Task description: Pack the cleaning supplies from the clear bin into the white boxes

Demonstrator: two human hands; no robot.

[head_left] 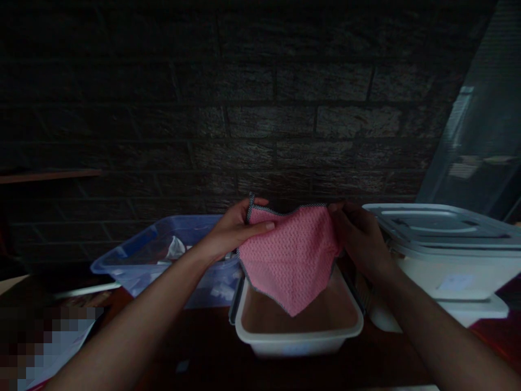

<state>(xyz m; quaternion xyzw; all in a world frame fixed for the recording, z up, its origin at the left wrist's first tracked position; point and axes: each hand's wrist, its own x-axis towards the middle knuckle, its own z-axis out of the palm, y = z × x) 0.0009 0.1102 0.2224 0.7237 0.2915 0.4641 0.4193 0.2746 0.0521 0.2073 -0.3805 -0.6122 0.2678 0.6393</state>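
Observation:
A pink textured cleaning cloth (291,260) with a dark patterned edging hangs between my hands, one corner pointing down. My left hand (240,225) grips its upper left part, thumb lying across the front. At the upper right, my right hand (358,233) pinches the edge of the cloth. Below the cloth stands an open white plastic container (301,339), its inside partly hidden by the fabric.
On the left is a translucent blue bin (134,266) with white pieces inside. A lidded white container (456,271) stands at right. A dark brick wall (260,119) rises behind. A small pale scrap (183,366) lies on the dark tabletop (211,347).

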